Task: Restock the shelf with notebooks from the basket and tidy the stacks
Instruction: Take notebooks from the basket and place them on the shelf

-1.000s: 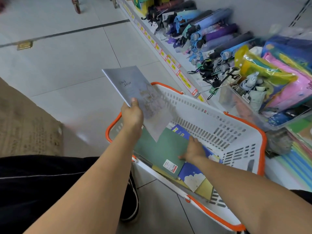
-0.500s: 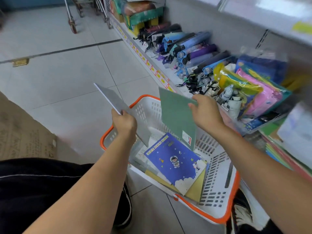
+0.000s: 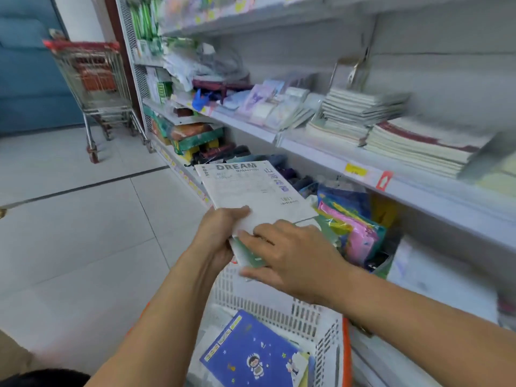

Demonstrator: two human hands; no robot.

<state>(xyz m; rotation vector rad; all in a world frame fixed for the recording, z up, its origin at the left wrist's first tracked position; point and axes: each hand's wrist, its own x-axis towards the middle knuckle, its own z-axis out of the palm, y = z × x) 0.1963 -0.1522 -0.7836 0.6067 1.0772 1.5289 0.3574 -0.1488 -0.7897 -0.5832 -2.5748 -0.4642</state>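
My left hand (image 3: 220, 233) grips the near edge of a white notebook (image 3: 257, 191) marked DREAM, held flat above the basket. A green notebook (image 3: 247, 254) lies under it, only its near corner showing. My right hand (image 3: 290, 255) holds that corner, fingers on top and thumb below. Below my arms stands the white basket (image 3: 307, 319) with an orange rim; a blue astronaut notebook (image 3: 251, 356) lies inside. Stacks of notebooks (image 3: 418, 146) sit on the middle shelf (image 3: 321, 155) to the right.
A metal shopping cart (image 3: 95, 88) stands at the far left by a blue wall. Coloured plastic folders (image 3: 354, 230) and umbrellas fill the lower shelf beside the basket. Tiled floor (image 3: 78, 224) stretches to the left.
My head has lifted from the basket to the shelves. Both hands have come together: the green notebook now lies under the white one, raised toward the shelf.
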